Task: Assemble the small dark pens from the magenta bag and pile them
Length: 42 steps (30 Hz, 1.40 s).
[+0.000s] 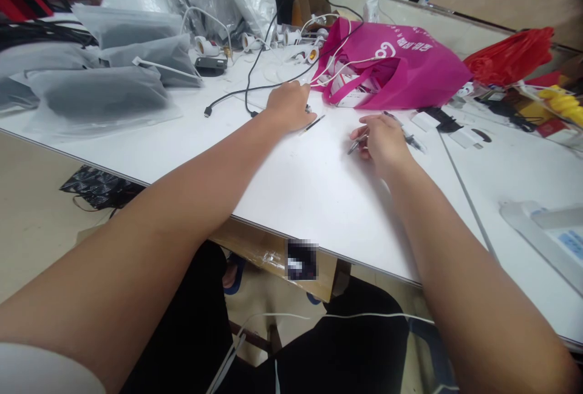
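My left hand reaches to the middle of the white table, its fingers curled downward. A small dark and silvery bit shows at its fingertips, too hidden to name. Right beside that hand lies a thin pen refill with a dark tip. My right hand is closed round a slim pen barrel, clear and dark, that points down to the left. Behind the right wrist, more slim clear and dark pieces lie on the table, partly covered by the hand.
A pink bag with small boxes in its mouth stands behind my hands. Black cables trail across the table. Grey frosted pouches are piled at left. White adapters and a pale tray lie to the right.
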Tool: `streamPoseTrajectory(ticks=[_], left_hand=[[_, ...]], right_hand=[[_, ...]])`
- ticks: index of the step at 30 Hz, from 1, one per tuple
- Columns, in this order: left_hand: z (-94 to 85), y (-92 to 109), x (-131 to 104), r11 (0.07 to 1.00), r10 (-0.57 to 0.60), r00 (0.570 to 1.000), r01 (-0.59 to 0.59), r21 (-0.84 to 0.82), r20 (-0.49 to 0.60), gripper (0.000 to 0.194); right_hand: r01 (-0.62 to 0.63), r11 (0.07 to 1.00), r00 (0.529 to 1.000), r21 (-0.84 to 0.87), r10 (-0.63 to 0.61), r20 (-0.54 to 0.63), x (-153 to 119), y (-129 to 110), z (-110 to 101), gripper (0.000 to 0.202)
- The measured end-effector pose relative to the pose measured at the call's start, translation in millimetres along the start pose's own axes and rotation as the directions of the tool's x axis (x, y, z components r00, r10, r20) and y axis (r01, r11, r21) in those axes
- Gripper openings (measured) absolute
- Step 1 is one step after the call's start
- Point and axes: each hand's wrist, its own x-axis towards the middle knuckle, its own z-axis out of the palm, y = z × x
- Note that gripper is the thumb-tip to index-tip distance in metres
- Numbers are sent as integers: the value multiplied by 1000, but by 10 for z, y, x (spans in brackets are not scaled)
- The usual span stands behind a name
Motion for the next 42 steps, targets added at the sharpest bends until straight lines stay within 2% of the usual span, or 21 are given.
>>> streamPoseTrajectory(ticks=[3, 6, 13, 16, 19, 22, 26, 29, 37, 40, 42], left_hand=[[-19, 9, -24, 1000, 6, 1000, -6, -23, 14, 57], [-37, 23, -41, 1000, -3, 1000, 3, -24, 27, 57], [-13, 7, -11, 994, -38, 998, 43, -100, 48, 58], [-7, 1, -7, 992, -53, 998, 57, -108, 38, 59], [-30, 33, -42, 988, -58, 998, 60, -139, 18, 55], [-53, 87, -93, 989, -27, 1000, 29, -147, 16, 58], [-35, 114, -122, 993, 61, 994, -51, -111, 88, 61], [-2, 83, -108, 995, 70, 989, -61, -72, 129, 63], [16, -113, 30, 990, 100, 994, -94, -104, 52, 61], [2, -181, 73, 985, 101, 995, -96, -142, 27, 55], [-2, -200, 84, 982, 92, 996, -87, -167, 19, 54]], right_hand=[[-138, 990, 989, 19, 139, -55, -130, -159, 48, 5], [-185, 982, 983, 39, 185, -15, -200, -248, 85, 13], [-132, 983, 981, 131, 111, 157, -200, -136, 113, 24], [-164, 956, 963, 244, 101, 250, -226, -113, 123, 28], [-179, 930, 955, 321, 86, 284, -249, -130, 133, 29], [-179, 924, 955, 337, 82, 283, -258, -151, 136, 28], [-189, 925, 951, 329, 89, 297, -250, -153, 128, 23], [-189, 927, 951, 325, 90, 297, -226, -135, 115, 21], [-203, 920, 951, 337, 102, 292, -165, -86, 103, 21], [-163, 939, 968, 302, 93, 234, -88, -39, 84, 15], [-63, 979, 992, 193, 39, 124, 4, 3, 12, 11]])
